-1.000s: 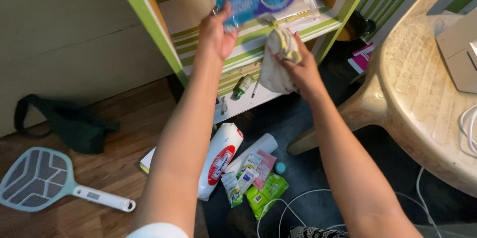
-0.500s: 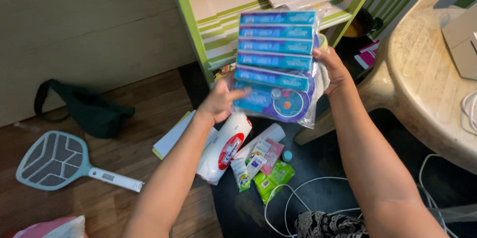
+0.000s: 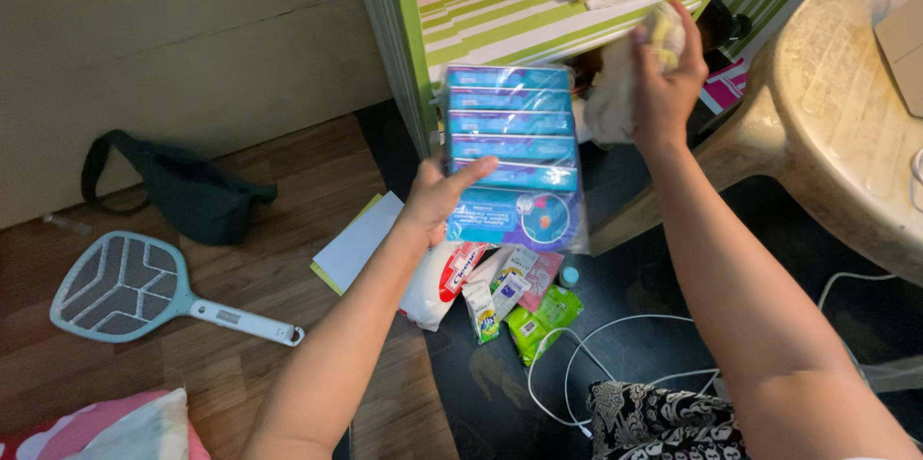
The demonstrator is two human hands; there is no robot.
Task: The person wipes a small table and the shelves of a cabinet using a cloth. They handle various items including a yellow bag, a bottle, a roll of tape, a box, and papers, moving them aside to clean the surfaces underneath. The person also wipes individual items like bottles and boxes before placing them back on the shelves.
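Blue boxes, six stacked in one clear plastic pack [image 3: 511, 157], sit at frame centre, clamped by the left hand [image 3: 437, 198] at the pack's lower left edge. Upper right, the right hand [image 3: 663, 85] is closed around one crumpled white cloth [image 3: 615, 95]. Lower left lies one pale blue racket-shaped swatter [image 3: 125, 287].

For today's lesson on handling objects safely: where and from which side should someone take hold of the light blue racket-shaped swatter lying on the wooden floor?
Grip the swatter by its long white handle, coming down from above. It lies flat on the wooden floor, the handle pointing right with free floor on both sides. The handle is slim enough to close fingers around, while the wide mesh head gives no firm hold. The left hand is nearer.
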